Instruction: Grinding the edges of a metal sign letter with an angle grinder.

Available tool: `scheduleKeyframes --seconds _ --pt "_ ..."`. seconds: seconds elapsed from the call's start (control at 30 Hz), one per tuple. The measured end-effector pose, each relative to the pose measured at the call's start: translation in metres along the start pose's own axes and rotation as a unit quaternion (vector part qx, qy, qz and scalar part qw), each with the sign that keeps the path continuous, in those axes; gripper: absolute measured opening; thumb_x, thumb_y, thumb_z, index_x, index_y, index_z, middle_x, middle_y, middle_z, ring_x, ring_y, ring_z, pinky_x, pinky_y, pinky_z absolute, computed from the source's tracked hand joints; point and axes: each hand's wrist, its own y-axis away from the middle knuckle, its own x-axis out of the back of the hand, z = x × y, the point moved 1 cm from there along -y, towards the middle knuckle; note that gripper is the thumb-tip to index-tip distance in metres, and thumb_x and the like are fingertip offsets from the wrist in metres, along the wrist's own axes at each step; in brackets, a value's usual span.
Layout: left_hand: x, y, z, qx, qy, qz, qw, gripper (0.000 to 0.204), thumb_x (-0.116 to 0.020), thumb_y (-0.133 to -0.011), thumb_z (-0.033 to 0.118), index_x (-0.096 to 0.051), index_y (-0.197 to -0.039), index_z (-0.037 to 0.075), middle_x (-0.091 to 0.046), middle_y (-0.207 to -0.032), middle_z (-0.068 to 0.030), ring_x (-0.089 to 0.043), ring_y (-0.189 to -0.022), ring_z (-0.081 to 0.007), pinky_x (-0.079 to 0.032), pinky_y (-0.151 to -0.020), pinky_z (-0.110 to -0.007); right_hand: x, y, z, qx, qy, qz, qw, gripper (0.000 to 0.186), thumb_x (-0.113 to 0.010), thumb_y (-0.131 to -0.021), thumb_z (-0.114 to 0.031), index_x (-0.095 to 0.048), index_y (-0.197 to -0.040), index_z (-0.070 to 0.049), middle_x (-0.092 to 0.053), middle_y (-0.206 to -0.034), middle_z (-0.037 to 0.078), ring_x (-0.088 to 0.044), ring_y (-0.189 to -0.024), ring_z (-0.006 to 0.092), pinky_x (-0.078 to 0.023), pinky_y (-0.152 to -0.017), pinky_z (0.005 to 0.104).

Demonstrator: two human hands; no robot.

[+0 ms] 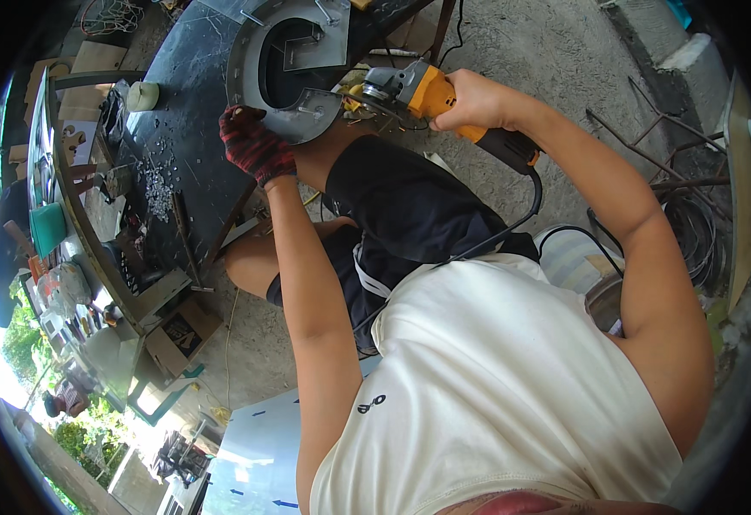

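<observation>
My right hand (pixel 478 101), bare, is wrapped round the body of a yellow and black angle grinder (pixel 432 91). The grinder's head points left, at the near right end of a flat grey C-shaped metal piece (pixel 245 73); whether its disc touches the metal I cannot tell. On the left, my left hand (pixel 257 146) wears a red and black glove and is closed on the near left edge of that piece. The piece lies on a dark round-edged table (pixel 188 64), with bolts standing on it and an angled plate (pixel 317 57) at its middle.
Metal scraps (pixel 159 184) and a roll of tape (pixel 142 96) lie on the table's left. The grinder's black cord (pixel 537 202) runs across my lap. A cluttered bench (pixel 92 257) stands left; bent rods (pixel 650 129) and coiled wire (pixel 693 232) are at right.
</observation>
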Motion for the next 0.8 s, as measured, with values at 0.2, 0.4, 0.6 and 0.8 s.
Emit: scheduleKeyframes --seconds 0.2,0.4,0.6,0.8 --pt "0.000 -0.001 -0.002 -0.040 -0.022 0.006 0.999 0.018 -0.048 -0.099 0.016 -0.060 -0.090 0.006 -0.065 -0.077 -0.0033 -0.061 -0.075 -0.0136 -0.048 -0.079 -0.029 0.000 -0.002 -0.001 -0.005 0.004 -0.002 1.000 0.037 -0.078 -0.076 -0.016 -0.064 -0.105 0.001 -0.066 -0.080 0.007 -0.064 -0.061 0.0143 -0.052 -0.059 0.0306" --pt "-0.001 -0.003 -0.014 -0.003 0.032 0.012 0.999 0.016 -0.055 -0.097 0.013 -0.064 -0.086 0.005 -0.065 -0.082 -0.0047 -0.062 -0.079 -0.0165 -0.049 -0.080 -0.032 0.000 -0.005 0.003 -0.007 0.016 0.002 1.000 0.038 -0.079 -0.076 -0.017 -0.064 -0.106 0.001 -0.066 -0.081 0.007 -0.064 -0.062 0.0149 -0.053 -0.060 0.0312" --pt "-0.001 -0.002 -0.014 0.006 0.025 0.015 1.000 0.015 -0.055 -0.097 0.014 -0.065 -0.088 0.006 -0.065 -0.081 -0.0051 -0.061 -0.078 -0.0163 -0.049 -0.079 -0.032 0.000 -0.006 0.004 -0.002 0.019 0.004 1.000 0.038 -0.079 -0.075 -0.017 -0.064 -0.105 0.001 -0.066 -0.080 0.006 -0.064 -0.062 0.0149 -0.053 -0.060 0.0312" --pt "0.000 -0.001 -0.011 0.021 0.067 0.007 0.997 0.015 -0.055 -0.100 0.016 -0.064 -0.095 0.006 -0.064 -0.078 -0.0046 -0.060 -0.075 -0.0140 -0.049 -0.076 -0.031 0.003 0.001 -0.003 0.000 0.014 0.009 1.000 0.036 -0.079 -0.074 -0.016 -0.064 -0.102 0.002 -0.067 -0.080 0.006 -0.064 -0.063 0.0148 -0.052 -0.059 0.0312"
